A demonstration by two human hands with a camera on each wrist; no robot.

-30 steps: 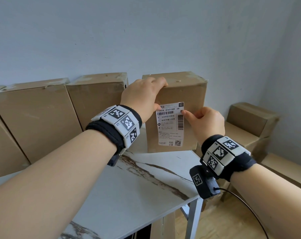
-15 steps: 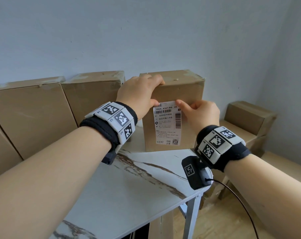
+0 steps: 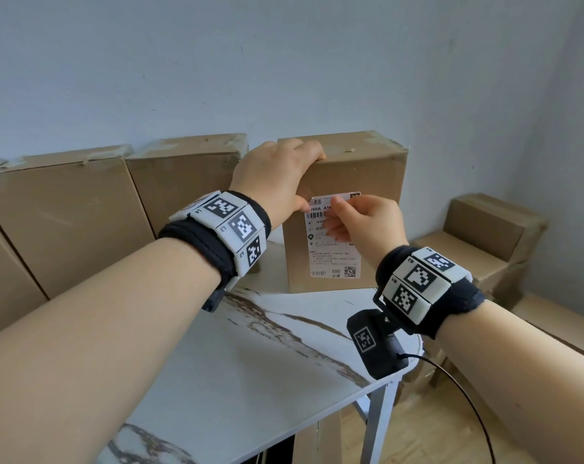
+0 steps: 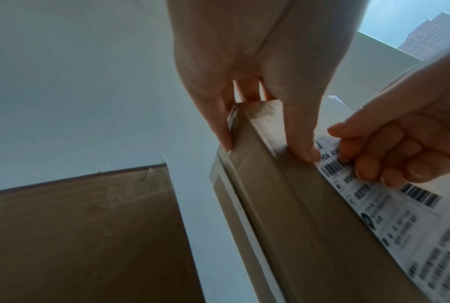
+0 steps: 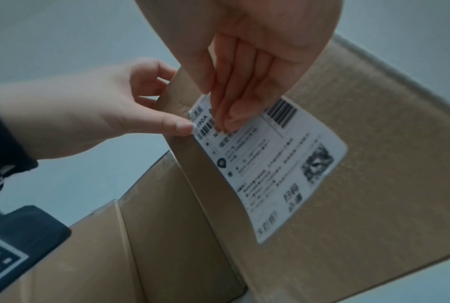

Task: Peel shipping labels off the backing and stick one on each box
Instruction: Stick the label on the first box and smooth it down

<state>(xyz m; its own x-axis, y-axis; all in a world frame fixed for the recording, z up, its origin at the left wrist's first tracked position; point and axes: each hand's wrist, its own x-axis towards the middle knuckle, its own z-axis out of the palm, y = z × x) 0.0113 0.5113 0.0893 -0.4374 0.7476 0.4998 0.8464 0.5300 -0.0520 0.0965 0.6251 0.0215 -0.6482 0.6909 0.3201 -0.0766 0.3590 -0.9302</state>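
Observation:
A brown cardboard box (image 3: 367, 175) stands upright at the table's back right. A white shipping label (image 3: 334, 259) lies on its front face. My left hand (image 3: 304, 182) grips the box's top left corner, fingers curled over the top and thumb against the label's upper left corner. My right hand (image 3: 337, 216) presses its fingertips on the label's upper part, over the barcode. In the left wrist view, my left hand (image 4: 265, 147) straddles the box (image 4: 296, 205) edge beside the label (image 4: 413, 221). In the right wrist view, my right hand's fingers (image 5: 226, 121) lie fairly straight on the label (image 5: 270, 164).
Two more brown boxes (image 3: 180, 182) (image 3: 62, 222) stand along the wall to the left on the marble-patterned table (image 3: 250, 363). The table's edge runs just right of the labelled box. Several boxes (image 3: 484, 229) are stacked on the floor at the right.
My right hand has slid left along the label's top, from its right edge to the upper middle. My left hand has kept its grip on the box corner.

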